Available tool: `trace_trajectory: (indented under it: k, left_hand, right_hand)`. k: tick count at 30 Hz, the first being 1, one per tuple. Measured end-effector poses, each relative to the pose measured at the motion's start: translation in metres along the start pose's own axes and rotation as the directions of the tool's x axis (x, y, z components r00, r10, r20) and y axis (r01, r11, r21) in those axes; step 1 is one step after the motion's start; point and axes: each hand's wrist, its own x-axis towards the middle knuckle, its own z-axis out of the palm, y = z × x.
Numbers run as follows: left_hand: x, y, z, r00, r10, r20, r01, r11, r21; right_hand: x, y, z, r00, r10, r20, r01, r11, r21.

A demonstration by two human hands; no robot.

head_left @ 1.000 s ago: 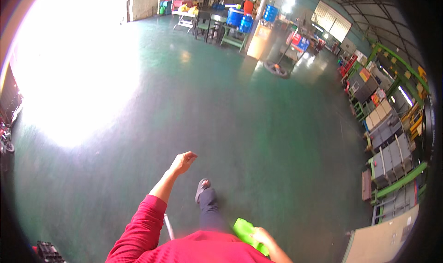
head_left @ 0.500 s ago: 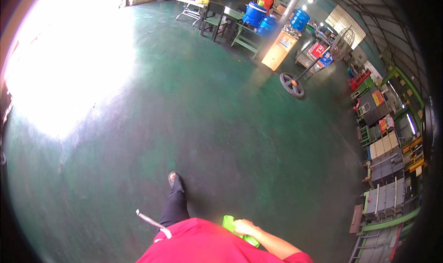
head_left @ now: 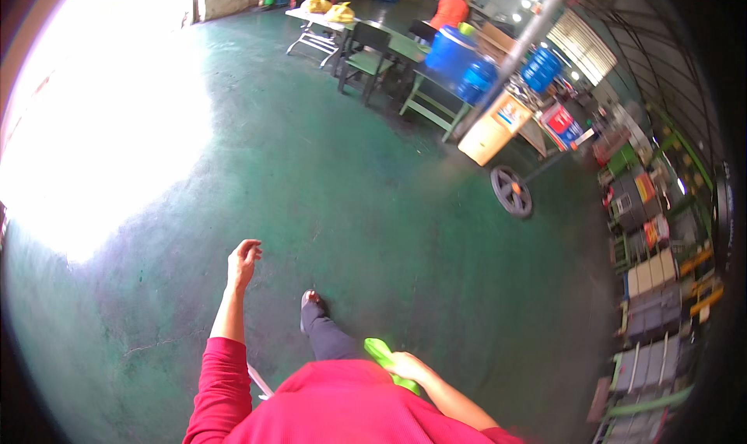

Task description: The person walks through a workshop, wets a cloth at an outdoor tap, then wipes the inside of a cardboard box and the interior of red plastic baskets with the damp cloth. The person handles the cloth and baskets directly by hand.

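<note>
In the right grip (head_left: 408, 366), a green bundle (head_left: 378, 351) is being clasped, its end jutting forward-left, near the leg (head_left: 331, 340). Well ahead and left of that, the left grip (head_left: 243, 263) is hanging empty, loosely curled. Careful carrying is probably calling for a snug hold, nothing brushing the leg.

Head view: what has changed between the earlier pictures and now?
The left hand, out of view half a second ago, shows again, apparently empty. The wheel-shaped base shifted down and right in view. The right hand still holds the bright green item.
</note>
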Motion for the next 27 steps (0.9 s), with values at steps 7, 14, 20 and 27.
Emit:
trace_trajectory:
  k: [7,14,20,27]
  left_hand:
    - [-0.085,-0.069,-0.133,0.559,-0.828,0.027,0.345,0.263,0.901]
    - [0.017,-0.139,-0.212,0.249,-0.941,-0.231,0.546,-0.061,0.835]
    - [0.507,-0.143,-0.174,0.706,-0.689,-0.161,0.531,0.366,0.764]
    - [1.124,-0.11,-0.141,0.992,0.088,-0.094,-0.066,0.975,0.211]
  right_hand:
    - [0.209,-0.158,-0.211,0.943,0.094,0.32,0.084,0.861,-0.502]
    - [0.474,-0.28,-0.315,0.902,0.167,0.398,0.222,0.611,-0.76]
    - [0.624,-0.396,-0.435,0.986,-0.088,0.141,0.156,0.78,-0.606]
    - [0.856,-0.563,-0.604,0.995,-0.074,0.068,0.098,0.861,-0.499]
